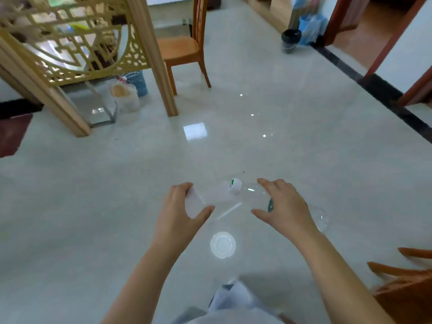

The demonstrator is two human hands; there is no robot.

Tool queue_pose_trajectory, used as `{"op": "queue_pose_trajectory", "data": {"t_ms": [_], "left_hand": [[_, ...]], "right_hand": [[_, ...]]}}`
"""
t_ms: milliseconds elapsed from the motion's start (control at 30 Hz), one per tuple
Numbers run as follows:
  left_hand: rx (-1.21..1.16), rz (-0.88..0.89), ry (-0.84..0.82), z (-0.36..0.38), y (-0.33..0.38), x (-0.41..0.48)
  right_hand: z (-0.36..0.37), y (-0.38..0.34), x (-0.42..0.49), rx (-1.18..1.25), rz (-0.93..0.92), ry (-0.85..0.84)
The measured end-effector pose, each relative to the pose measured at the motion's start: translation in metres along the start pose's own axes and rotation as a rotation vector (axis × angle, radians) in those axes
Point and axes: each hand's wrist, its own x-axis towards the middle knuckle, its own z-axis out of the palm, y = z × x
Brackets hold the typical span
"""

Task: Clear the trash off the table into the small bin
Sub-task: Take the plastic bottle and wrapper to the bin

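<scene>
Above the pale tiled floor (304,141), at the lower middle of the view, two clear items are held out in front. A clear plastic cup (198,203) (its white label facing up) is gripped by the left hand (180,206) between thumb and fingers. At three o'clock from it, a clear plastic bottle (252,192) with a white cap is clasped by the right hand (284,206). A small blue bin (138,81) stands far off at eleven o'clock, beside a wooden chair (184,50).
</scene>
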Motion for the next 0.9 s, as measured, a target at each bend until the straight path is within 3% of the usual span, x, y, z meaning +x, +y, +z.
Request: {"op": "queue_pose_trajectory", "data": {"t_ms": [300, 533, 900], "left_hand": [[-0.075, 0.134, -0.302, 0.134, 0.089, 0.139], [-0.116, 0.374, -0.571, 0.260, 0.185, 0.252], [-0.189, 0.738, -0.886, 0.433, 0.361, 0.333]], "right_hand": [[-0.059, 0.123, 0.063, -0.018, 0.353, 0.077], [-0.109, 0.220, 0.113, 0.009, 0.683, 0.197], [-0.197, 0.358, 0.141, 0.017, 1.050, 0.530]]}}
